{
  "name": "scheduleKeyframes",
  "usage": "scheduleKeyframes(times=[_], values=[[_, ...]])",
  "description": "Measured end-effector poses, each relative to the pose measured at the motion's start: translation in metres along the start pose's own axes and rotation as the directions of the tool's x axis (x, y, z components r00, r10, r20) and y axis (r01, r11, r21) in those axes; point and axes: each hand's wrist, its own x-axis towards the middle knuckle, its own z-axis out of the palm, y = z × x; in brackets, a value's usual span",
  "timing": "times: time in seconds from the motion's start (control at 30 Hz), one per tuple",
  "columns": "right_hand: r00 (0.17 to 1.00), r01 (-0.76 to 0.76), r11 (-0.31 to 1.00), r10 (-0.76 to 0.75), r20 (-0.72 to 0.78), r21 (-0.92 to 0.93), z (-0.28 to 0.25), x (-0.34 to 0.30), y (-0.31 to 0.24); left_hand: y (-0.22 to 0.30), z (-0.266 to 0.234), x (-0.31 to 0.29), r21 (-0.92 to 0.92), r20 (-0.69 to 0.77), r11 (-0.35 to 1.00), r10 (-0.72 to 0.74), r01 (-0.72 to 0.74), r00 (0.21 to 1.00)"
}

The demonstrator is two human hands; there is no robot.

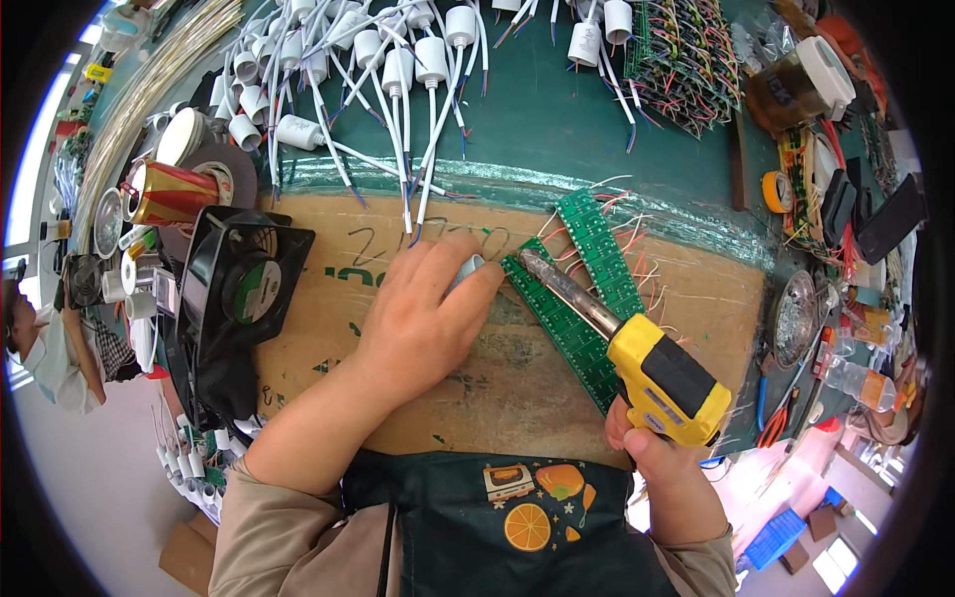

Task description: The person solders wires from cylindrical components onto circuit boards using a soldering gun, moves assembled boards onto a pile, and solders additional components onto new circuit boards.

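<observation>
My left hand (pixel 423 313) is closed round a small white lamp holder (pixel 468 271), most of it hidden by the fingers. A white cable with a blue wire end (pixel 414 237) shows just beyond the knuckles. My right hand (pixel 657 456) grips a yellow and black soldering gun (pixel 668 383), its metal barrel slanting up to the left. The tip is at the far end of a green circuit board strip (pixel 562 328); whether it touches is unclear. Beside it lies a second green strip (pixel 605 249), with red and white wires sticking out.
A cardboard sheet (pixel 328 234) covers the near table. Several white lamp holders (pixel 431 62) with cables are heaped at the back, near stacked circuit boards (pixel 686 60). On the left stands a black fan (pixel 249 289) by a red can (pixel 171 194); right are pliers (pixel 776 423) and yellow tape (pixel 777 191).
</observation>
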Motion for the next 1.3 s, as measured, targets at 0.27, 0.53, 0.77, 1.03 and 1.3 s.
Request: scheduleKeyframes(times=[0.27, 0.53, 0.77, 1.03, 1.3], values=[[0.998, -0.039, 0.998, 0.037, -0.046, -0.050, 0.000, 0.000, 0.000, -0.002, 0.003, 0.000, 0.006, -0.006, 1.000, 0.015, -0.015, 1.000], [0.998, -0.038, 0.998, 0.036, -0.043, -0.053, -0.001, 0.002, 0.000, 0.000, 0.002, 0.001, 0.009, -0.003, 1.000, 0.008, -0.008, 1.000], [0.999, -0.031, 0.999, 0.030, -0.027, -0.045, 0.000, 0.002, -0.004, 0.000, 0.002, 0.001, -0.003, 0.003, 1.000, 0.001, -0.001, 1.000], [0.999, -0.024, 0.994, 0.027, -0.031, 0.104, 0.000, -0.003, -0.002, 0.000, 0.002, 0.001, 0.004, 0.009, 1.000, 0.007, -0.007, 1.000], [0.982, -0.015, 0.989, 0.043, -0.186, 0.146, 0.008, -0.006, -0.001, 0.000, 0.003, 0.001, -0.001, 0.001, 1.000, 0.013, -0.013, 1.000]])
